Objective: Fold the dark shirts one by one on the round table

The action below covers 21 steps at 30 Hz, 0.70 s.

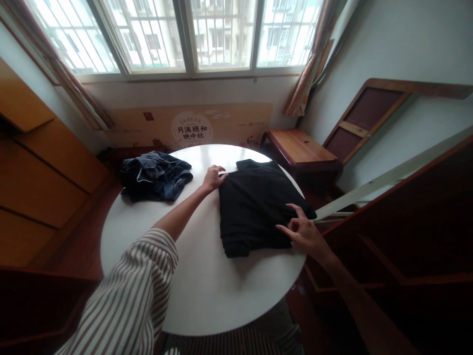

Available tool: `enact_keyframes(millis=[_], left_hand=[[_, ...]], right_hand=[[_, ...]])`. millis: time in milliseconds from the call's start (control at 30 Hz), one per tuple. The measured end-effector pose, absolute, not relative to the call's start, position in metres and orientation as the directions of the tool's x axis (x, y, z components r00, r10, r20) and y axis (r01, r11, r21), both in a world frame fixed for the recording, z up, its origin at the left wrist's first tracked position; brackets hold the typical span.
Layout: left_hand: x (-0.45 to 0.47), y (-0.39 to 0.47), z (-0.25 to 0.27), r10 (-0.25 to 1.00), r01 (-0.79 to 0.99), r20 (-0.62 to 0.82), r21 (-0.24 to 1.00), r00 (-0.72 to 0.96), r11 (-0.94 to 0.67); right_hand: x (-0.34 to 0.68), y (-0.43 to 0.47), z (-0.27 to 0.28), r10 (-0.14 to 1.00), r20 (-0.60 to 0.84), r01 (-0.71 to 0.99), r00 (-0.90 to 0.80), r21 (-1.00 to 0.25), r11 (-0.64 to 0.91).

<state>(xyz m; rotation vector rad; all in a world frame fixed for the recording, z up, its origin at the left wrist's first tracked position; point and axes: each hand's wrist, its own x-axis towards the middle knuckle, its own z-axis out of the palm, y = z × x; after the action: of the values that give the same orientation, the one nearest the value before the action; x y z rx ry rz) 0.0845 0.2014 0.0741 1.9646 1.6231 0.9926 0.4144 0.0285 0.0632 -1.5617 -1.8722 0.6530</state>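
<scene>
A black garment (254, 207), partly folded, lies flat on the right side of a round white table (207, 286). My left hand (214, 178) is at the garment's upper left edge, thumb and forefinger pointing toward it; whether cloth is between them I cannot make out. Over the garment's right part is my right hand (303, 229), thumb and forefinger spread apart with nothing visible between them. Its other fingers are curled. One corner of the garment reaches over the table's right edge. A crumpled dark navy garment (157, 175) with white piping rests at the table's left.
Behind the table stands a low wooden side table (299, 146), with a wooden panel (369, 116) against the wall. Orange-brown cabinets (40, 182) line the left. A dark wooden frame (399, 236) rises close on the right. Barred windows (221, 39) fill the back.
</scene>
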Motion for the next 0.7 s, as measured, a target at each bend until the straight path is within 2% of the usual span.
enact_keyframes(millis=[67, 133, 233, 300, 500, 700], left_hand=[[0.092, 0.16, 0.079, 0.912, 0.688, 0.359, 0.612, 0.199, -0.391], [0.094, 0.108, 0.082, 0.836, 0.655, 0.387, 0.521, 0.39, -0.547], [0.089, 0.034, 0.083, 0.777, 0.594, 0.358, 0.503, 0.519, -0.628], [0.082, 0.002, 0.082, 0.788, 0.596, 0.34, 0.521, 0.513, -0.612], [0.072, -0.016, 0.077, 0.839, 0.638, 0.249, 0.556, 0.484, -0.533], [0.084, -0.013, 0.073, 0.834, 0.685, 0.307, 0.475, 0.459, -0.552]], right_hand=[[0.406, 0.027, 0.07, 0.946, 0.301, 0.75, -0.122, -0.597, 0.286], [0.395, 0.024, 0.078, 0.882, 0.416, 0.746, -0.223, -0.509, 0.429], [0.377, 0.019, 0.087, 0.745, 0.429, 0.609, -0.512, -0.43, 0.666], [0.365, 0.015, 0.089, 0.663, 0.382, 0.531, -0.643, -0.402, 0.746], [0.345, 0.009, 0.081, 0.674, 0.295, 0.59, -0.677, -0.331, 0.737], [0.344, 0.006, 0.087, 0.667, 0.262, 0.545, -0.698, -0.41, 0.732]])
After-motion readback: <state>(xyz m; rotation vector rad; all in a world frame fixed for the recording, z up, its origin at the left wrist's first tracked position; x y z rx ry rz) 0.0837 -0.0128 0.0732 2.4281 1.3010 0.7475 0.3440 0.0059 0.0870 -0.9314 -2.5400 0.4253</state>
